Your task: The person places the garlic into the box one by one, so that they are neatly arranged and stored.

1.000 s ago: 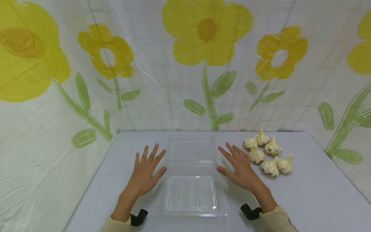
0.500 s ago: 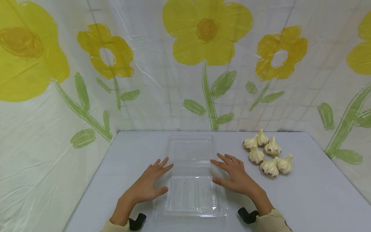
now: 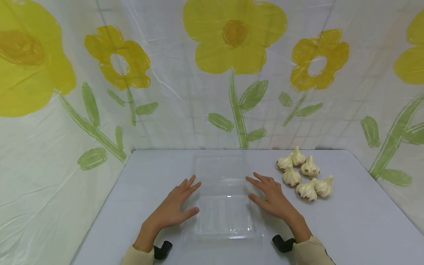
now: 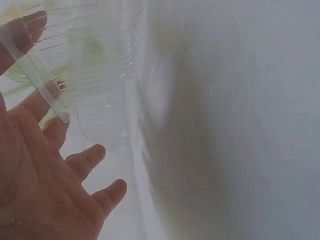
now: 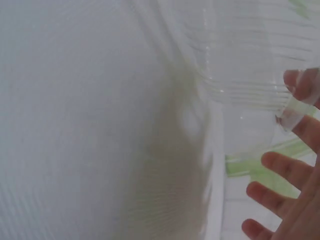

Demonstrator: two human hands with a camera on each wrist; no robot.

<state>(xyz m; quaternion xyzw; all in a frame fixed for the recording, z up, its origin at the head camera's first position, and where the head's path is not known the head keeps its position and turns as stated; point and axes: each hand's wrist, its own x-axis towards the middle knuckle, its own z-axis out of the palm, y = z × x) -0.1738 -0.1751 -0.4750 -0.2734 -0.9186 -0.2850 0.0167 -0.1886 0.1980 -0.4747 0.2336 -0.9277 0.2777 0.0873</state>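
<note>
A clear plastic clamshell container (image 3: 232, 236) lies spread out in the middle of the white table, its lid half (image 3: 218, 166) folded back on the far side. At its left edge is my left hand (image 3: 170, 209), thumb and fingers spread. My right hand (image 3: 273, 198) flanks the right edge, fingers likewise spread and fairly straight. In the left wrist view, the container's ridged clear wall (image 4: 100, 55) overlaps the thumb and a fingertip. The right wrist view has the clear plastic (image 5: 240, 55) against two fingertips. Exact contact is hard to tell through the plastic.
Several garlic bulbs (image 3: 306, 190) sit in a loose group at the back right, beyond my right hand. Behind the table (image 3: 347, 221) hangs a white sheet (image 3: 172, 121) printed with yellow flowers. Each wrist carries a black mount (image 3: 283, 243).
Both hands have drawn back from the far part of the container to its sides. The container has shifted a little away and to the right. The garlic stays put.
</note>
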